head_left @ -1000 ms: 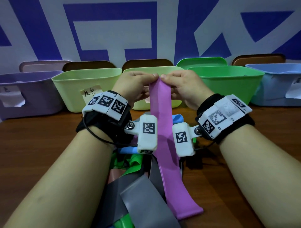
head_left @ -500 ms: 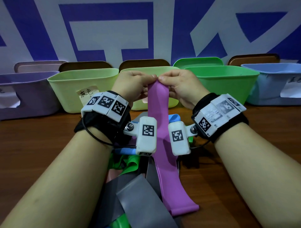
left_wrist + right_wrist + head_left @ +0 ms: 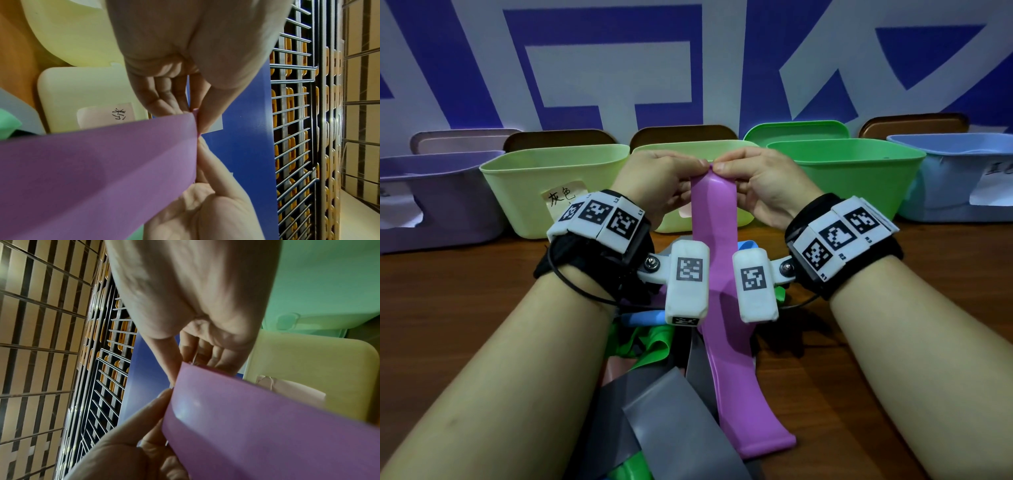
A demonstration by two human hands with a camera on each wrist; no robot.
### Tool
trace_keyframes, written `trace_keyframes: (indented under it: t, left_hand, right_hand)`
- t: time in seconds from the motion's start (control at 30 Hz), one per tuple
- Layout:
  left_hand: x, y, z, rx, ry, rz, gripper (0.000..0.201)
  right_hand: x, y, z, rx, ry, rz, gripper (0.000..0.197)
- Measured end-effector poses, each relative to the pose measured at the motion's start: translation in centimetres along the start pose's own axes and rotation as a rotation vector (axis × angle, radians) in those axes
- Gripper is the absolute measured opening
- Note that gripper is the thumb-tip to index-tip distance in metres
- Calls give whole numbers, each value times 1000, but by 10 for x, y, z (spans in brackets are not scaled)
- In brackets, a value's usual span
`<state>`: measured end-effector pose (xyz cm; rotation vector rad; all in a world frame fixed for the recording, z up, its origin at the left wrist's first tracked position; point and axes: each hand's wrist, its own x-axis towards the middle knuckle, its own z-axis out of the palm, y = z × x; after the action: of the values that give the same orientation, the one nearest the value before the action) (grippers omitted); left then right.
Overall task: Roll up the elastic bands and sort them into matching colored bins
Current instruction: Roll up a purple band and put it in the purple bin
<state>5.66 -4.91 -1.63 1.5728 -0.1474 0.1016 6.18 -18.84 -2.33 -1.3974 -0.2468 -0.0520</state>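
A long purple elastic band (image 3: 714, 219) hangs from both hands down to the wooden table, its lower end lying flat near the front. My left hand (image 3: 664, 181) and right hand (image 3: 760, 181) pinch its top edge side by side, thumbs meeting above the band, in front of the pale yellow bins. The left wrist view shows the purple band (image 3: 98, 170) stretched flat up to the pinching fingertips (image 3: 203, 120). The right wrist view shows the purple band (image 3: 257, 426) held the same way. A heap of grey bands (image 3: 667, 418), green bands (image 3: 650, 346) and a blue band (image 3: 643, 318) lies under my wrists.
A row of bins stands along the wall: a purple bin (image 3: 438, 198), a yellow-green bin (image 3: 551, 188) with a paper label, another pale yellow bin (image 3: 674, 150) behind my hands, a green bin (image 3: 859, 171) and a light blue bin (image 3: 969, 178). Lids lean behind them.
Both hands have stayed pinching the band's top edge, thumbs drawing closer together. The band's lower end has slid slightly along the table.
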Motion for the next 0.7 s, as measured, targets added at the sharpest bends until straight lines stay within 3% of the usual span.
trace_keyframes:
  t: [0.7]
  left_hand:
    - [0, -2, 2, -122, -21, -26, 16]
  right_hand:
    - [1, -4, -2, 76, 4, 13, 24]
